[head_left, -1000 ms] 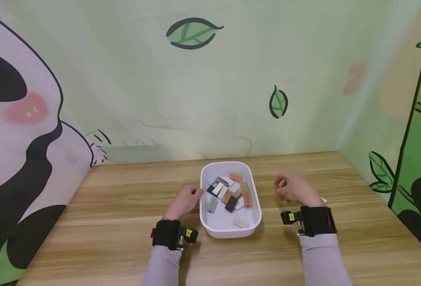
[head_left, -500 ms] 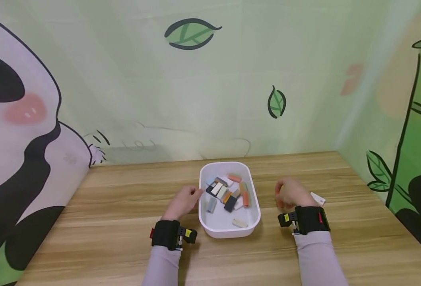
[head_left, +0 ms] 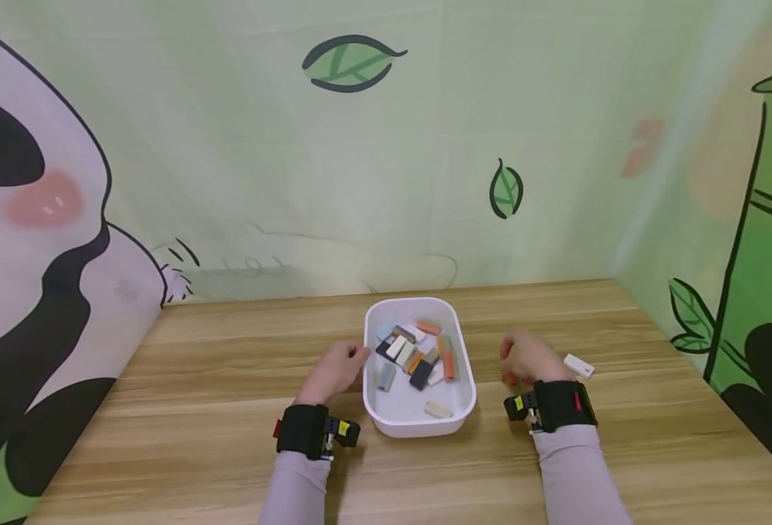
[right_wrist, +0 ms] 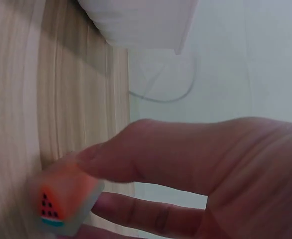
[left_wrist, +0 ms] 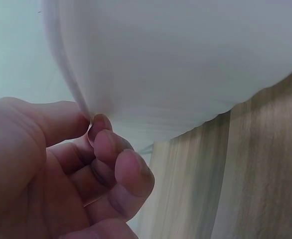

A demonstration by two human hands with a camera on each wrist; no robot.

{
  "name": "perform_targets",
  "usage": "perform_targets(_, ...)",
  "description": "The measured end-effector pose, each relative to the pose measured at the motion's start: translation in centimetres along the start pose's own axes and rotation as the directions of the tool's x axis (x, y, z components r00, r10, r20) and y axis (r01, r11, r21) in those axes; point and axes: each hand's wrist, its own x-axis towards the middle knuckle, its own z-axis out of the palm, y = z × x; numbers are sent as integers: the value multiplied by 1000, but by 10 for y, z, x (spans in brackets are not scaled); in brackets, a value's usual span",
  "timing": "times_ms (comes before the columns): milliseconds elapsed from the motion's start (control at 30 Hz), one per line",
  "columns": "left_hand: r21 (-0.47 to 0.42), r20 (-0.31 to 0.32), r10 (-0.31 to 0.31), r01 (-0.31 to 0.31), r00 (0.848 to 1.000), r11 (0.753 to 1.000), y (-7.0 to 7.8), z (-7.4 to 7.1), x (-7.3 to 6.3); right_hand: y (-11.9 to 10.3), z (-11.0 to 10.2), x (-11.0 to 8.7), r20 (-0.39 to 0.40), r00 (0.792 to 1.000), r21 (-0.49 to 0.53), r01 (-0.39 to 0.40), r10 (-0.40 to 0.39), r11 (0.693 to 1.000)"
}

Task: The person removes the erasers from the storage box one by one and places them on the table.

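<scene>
My right hand (head_left: 531,357) is sitting lower, centre-right of frame, pinching a block (right_wrist: 69,196), risking a drop if slackening; my left hand (head_left: 334,370) is gripping the tray (head_left: 418,431).

soft even light, faint shadows on the table (head_left: 228,364), dimmer wrist views, patterned block (right_wrist: 71,191) blurred (right wrist view)

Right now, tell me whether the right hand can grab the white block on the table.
Probably not yet: the white block lies close beside the right hand, nothing visible between them, but that hand holds the watermelon-print block.
</scene>
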Motion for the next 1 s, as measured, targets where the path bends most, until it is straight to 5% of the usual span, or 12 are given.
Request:
perform_targets(200,-10,7,-15,15,1000,1000,0,-1,-1,-8,-9,-5,-40,999,-72,-3,0,997)
perform_targets(467,8,12,-21,21,1000,1000,0,-2,0,-38,-26,-20,-103,985,-89,129,-138,988)
perform_targets(633,4,12,-19,19,1000,1000,1,-1,-1,-60,-26,-29,-114,958,-131,250,-265,959)
perform_targets(1000,-10,14,-19,19,1000,1000,1,0,0,-105,7,-42,113,937,-200,349,-332,916)
